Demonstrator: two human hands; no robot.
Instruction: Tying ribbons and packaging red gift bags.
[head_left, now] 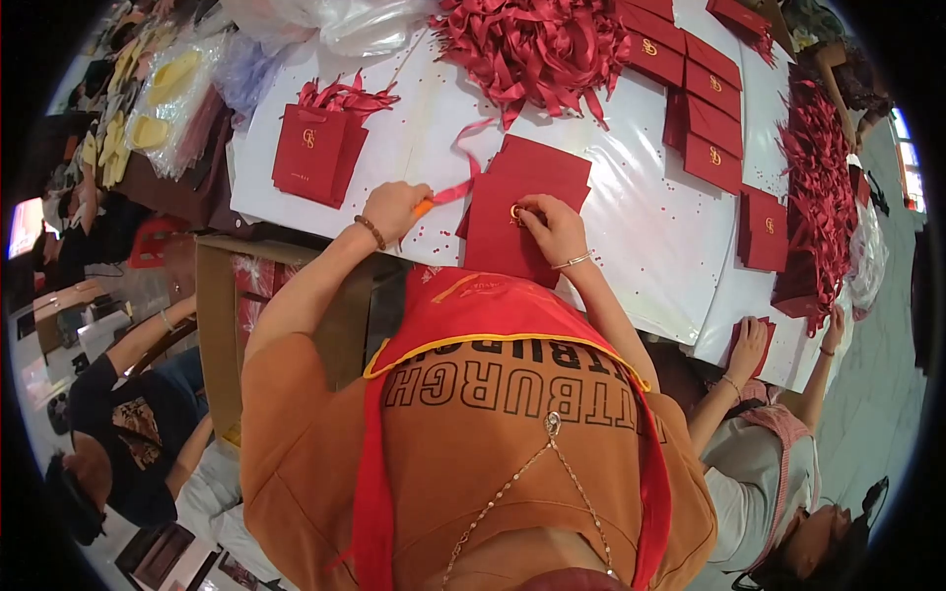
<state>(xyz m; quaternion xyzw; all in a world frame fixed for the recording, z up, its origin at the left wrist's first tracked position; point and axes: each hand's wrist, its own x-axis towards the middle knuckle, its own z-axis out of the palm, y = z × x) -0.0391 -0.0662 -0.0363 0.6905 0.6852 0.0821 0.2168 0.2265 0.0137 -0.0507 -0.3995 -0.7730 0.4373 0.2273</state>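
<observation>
Small red paper bags (503,251) lie stacked on the white table in front of me, near its edge. My left hand (396,210) is closed around a slim orange-handled tool (424,208), whose far end I cannot make out. A red ribbon (463,185) runs from beside this tool up toward the ribbon heap. Over the gold mark on the top bag, my right hand (554,229) rests with thumb and fingertips pinched together. Whatever is between those fingertips is hidden.
Loose red ribbons (537,49) are heaped at the table's far side. Bags with ribbons (315,153) stand left; folded bags (711,128) lie in rows right. An open cardboard box (219,305) is below my left arm. A co-worker's hand (751,347) holds a red piece at right.
</observation>
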